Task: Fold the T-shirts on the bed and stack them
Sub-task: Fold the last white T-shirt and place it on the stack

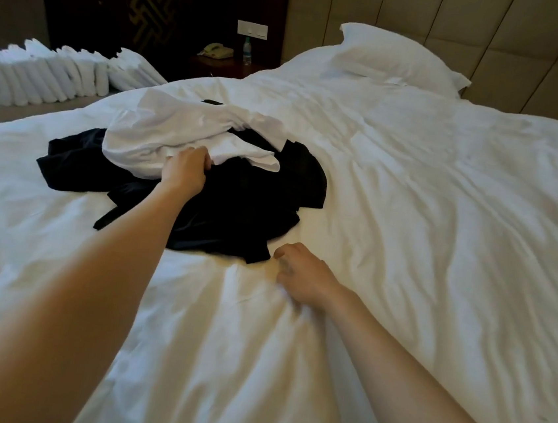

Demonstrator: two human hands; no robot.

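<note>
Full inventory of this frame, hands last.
duvet: one, white, fills foreground
headboard: one, beige, far right
pillow: one, white, by headboard
black T-shirts: count unclear, black, heaped on duvet
white T-shirt: at least one, white, crumpled atop black T-shirts
folded towels: a row, white, left of duvet
nightstand: one, dark, far centre
telephone: one, pale, on nightstand
bottle: one, clear, beside telephone
armchair: one, grey-brown, far left
left hand: one, grips white T-shirt
right hand: one, fingers curled, apparently bunching duvet

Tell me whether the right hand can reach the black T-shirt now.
Probably yes: the right hand rests beside the near edge of the black T-shirt, with nothing between them; the white T-shirt covers only its far part.
</note>
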